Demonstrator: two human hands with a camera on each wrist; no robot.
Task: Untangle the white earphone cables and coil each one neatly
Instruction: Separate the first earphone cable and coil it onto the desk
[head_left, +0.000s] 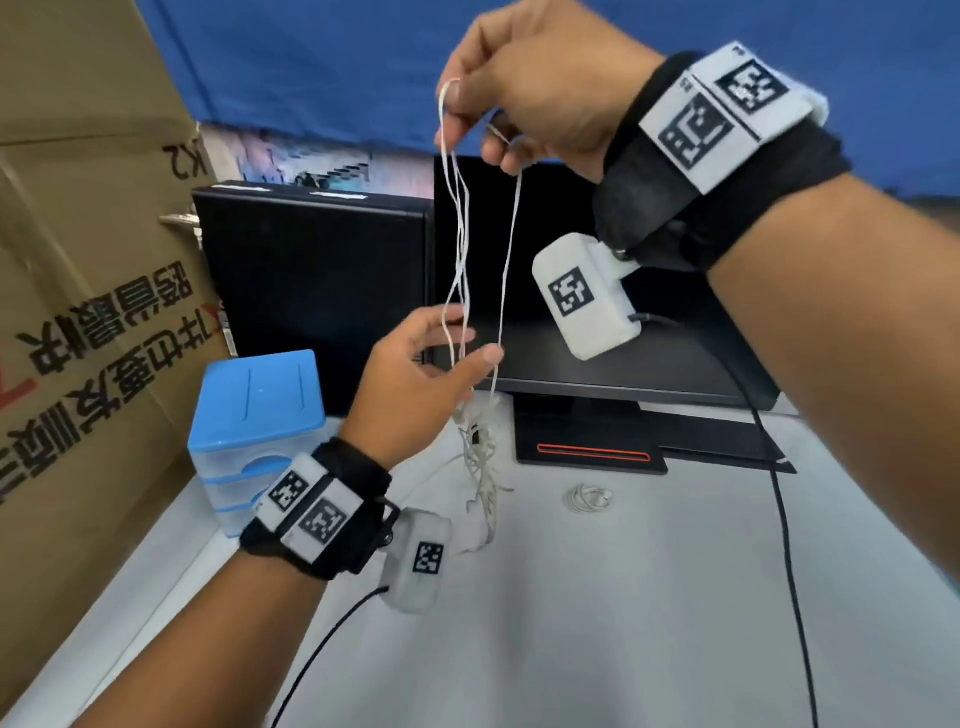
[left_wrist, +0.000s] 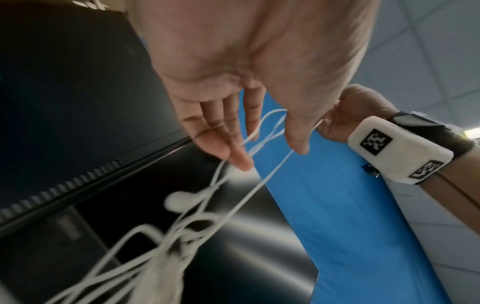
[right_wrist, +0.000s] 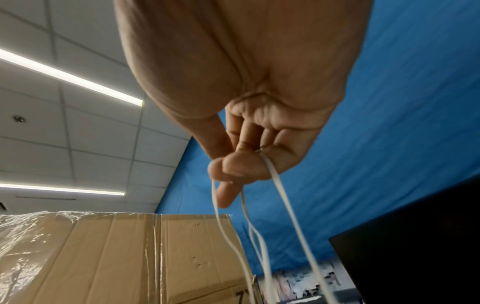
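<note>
Dangling earphone cables (head_left: 460, 249) beside "K2" box (head_left: 93, 260)

I see a blue-lidded plastic drawer box (head_left: 260, 415), black monitor (head_left: 571, 338), tan cardboard carton (head_left: 78, 260), probably a black PC case (head_left: 311, 280).

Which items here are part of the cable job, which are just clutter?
In the job:
- tangled white earphone cables, strands pinched high by the right hand
- left hand, fingers spread among the strands
- coiled earphone on the table

Lying about:
- blue drawer box
- black monitor
- black case
- cardboard box
</note>
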